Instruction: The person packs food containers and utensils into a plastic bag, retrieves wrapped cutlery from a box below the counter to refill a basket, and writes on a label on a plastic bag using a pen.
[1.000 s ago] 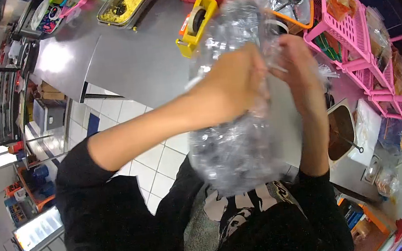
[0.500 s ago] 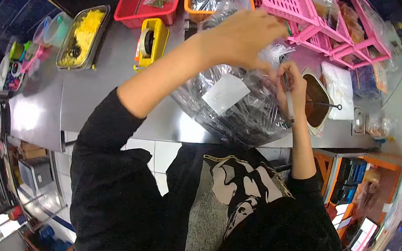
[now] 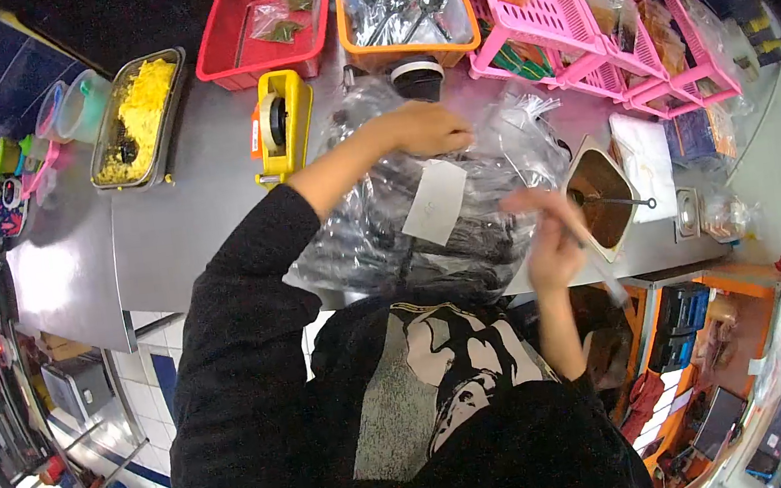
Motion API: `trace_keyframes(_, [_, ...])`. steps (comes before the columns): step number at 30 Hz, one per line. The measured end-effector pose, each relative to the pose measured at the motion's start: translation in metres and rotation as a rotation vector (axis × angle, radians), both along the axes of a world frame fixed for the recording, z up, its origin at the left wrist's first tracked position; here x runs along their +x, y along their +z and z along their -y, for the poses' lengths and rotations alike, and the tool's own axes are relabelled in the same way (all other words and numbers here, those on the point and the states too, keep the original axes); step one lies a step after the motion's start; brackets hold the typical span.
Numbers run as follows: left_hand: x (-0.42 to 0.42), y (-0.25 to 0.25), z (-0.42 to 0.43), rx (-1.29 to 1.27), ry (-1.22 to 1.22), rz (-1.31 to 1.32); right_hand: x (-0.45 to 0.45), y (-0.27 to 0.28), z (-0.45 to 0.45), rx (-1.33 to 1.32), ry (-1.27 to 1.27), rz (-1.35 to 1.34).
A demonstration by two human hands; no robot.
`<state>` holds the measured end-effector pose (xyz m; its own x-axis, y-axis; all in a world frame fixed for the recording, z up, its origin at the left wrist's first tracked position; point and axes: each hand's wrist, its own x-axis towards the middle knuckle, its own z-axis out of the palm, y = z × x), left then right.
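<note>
A large clear plastic bag (image 3: 380,235) lies on the steel counter close to my body, with dark items inside and a white paper label (image 3: 435,202) on it. On the bag's upper part rests my left hand (image 3: 430,128), its fingers bent; whether it grips the plastic is hidden. My right hand (image 3: 550,234), blurred, is at the bag's right side with a slim pen-like object (image 3: 576,233) between its fingers. Just beyond my left hand is a dark container with a white rim (image 3: 416,69).
A yellow tape dispenser (image 3: 284,125) and a tray of yellow food (image 3: 139,124) stand to the left. Red (image 3: 212,59) and orange (image 3: 413,49) baskets are at the back. Pink racks (image 3: 582,55) and a metal pan with a ladle (image 3: 598,160) are to the right.
The bag has come down flat onto the counter, and its label now shows. My left hand has moved away from my right hand to the bag's upper part. My right hand has shifted lower.
</note>
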<state>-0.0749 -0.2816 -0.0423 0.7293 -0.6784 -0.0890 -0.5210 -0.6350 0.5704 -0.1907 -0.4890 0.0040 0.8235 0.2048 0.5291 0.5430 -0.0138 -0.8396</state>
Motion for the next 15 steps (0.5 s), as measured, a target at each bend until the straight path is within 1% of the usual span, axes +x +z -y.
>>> trace_keyframes(1, [-0.004,-0.006,-0.003,-0.049,0.056,0.010,-0.009,-0.008,-0.007,-0.070,0.080,-0.010])
trace_keyframes(2, [-0.008,-0.005,-0.005,-0.052,0.049,0.001,-0.016,-0.014,-0.014,-0.139,0.162,-0.023])
trace_keyframes(3, [-0.013,0.001,-0.006,-0.029,0.060,-0.008,-0.017,-0.021,-0.016,-0.140,0.156,-0.032])
trace_keyframes(5, [-0.019,0.005,-0.005,-0.009,0.072,-0.023,-0.015,-0.030,-0.020,-0.161,0.299,-0.218])
trace_keyframes(9, [-0.026,0.007,0.006,0.180,0.100,-0.046,-0.005,-0.028,-0.026,-0.208,0.342,-0.203])
trace_keyframes(10, [-0.028,0.007,0.010,0.253,0.103,-0.038,-0.002,-0.027,-0.026,-0.246,0.368,-0.139])
trace_keyframes(11, [-0.032,0.007,0.015,0.252,0.110,-0.036,0.001,-0.025,-0.025,-0.284,0.395,-0.075])
trace_keyframes(13, [-0.042,0.007,0.025,0.394,0.283,0.138,0.006,-0.019,-0.025,-0.287,0.406,-0.075])
trace_keyframes(14, [-0.046,0.010,0.027,0.394,0.285,0.138,0.008,-0.017,-0.024,-0.288,0.410,-0.081])
trace_keyframes(15, [-0.048,0.013,0.029,0.361,0.385,0.112,0.010,-0.020,-0.024,-0.288,0.409,-0.081])
